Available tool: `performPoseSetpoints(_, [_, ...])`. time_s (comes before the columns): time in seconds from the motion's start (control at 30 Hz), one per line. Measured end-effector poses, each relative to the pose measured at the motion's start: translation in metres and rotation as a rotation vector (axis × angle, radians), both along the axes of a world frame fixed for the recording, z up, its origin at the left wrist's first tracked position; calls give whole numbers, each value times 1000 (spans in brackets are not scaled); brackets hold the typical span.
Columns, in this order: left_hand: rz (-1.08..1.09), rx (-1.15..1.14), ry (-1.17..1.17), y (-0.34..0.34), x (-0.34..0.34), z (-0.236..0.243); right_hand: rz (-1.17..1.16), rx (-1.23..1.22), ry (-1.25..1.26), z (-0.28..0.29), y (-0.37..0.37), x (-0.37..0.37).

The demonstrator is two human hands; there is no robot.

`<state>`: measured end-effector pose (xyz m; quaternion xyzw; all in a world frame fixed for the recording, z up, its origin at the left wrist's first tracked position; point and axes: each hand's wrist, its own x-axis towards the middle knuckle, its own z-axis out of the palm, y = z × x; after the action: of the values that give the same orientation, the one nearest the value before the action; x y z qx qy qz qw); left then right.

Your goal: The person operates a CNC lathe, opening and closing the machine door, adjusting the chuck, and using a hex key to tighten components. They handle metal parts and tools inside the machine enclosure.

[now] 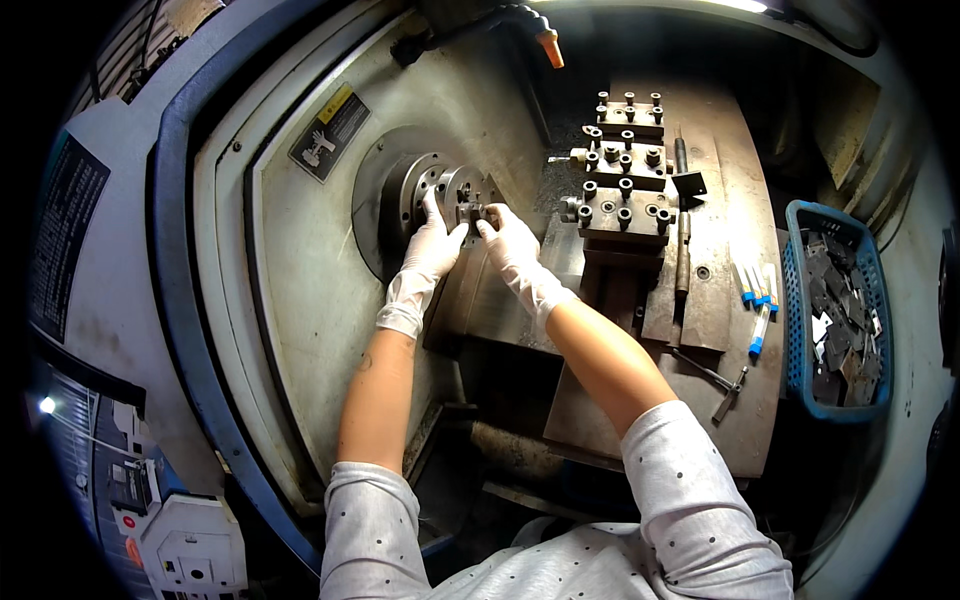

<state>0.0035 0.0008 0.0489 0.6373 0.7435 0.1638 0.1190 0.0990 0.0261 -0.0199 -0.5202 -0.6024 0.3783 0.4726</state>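
A round steel lathe chuck point(402, 195) projects from the pale machine wall, with a smaller round fixture point(462, 184) on its front. Both my hands wear thin white gloves. My left hand point(434, 247) is closed against the fixture's near left side, its index finger up along the rim and its thumb toward the front. From the right, my right hand point(510, 243) pinches at a small metal block point(470, 212) on the fixture's face. The thumbs come close together just below this block. My fingers partly hide it, so its exact shape is unclear.
To the right stand tool holders point(625, 210) with several upright bolts. Beyond them lie a dark rod point(683, 250), blue-and-clear plastic tubes point(760, 330) and a small hammer point(735, 390). A blue basket point(793, 330) holds dark metal plates. An orange-tipped coolant nozzle point(550, 48) hangs above.
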Motion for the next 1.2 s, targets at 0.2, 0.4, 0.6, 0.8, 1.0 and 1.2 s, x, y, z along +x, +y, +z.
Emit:
performPoseSetpoints(0.2, [31,68,-35,-4,2,-2,4,99,-62,0,-8,2])
performPoseSetpoints(0.4, [32,70,-39,-4,3,-1,-41,52,12,-4,4,-2])
performPoseSetpoints(0.6, [46,31,-32,-5,4,2,3,75,-11,-4,-4,1])
performPoseSetpoints(0.8, [-38,141,9,-2,-3,-7,26,75,-35,0,-9,6])
performPoseSetpoints(1.0, [-33,138,26,-1,-5,-9,18,61,-13,0,-11,5])
performPoseSetpoints(1.2, [-80,125,-19,3,-9,-11,16,26,48,-5,-8,2])
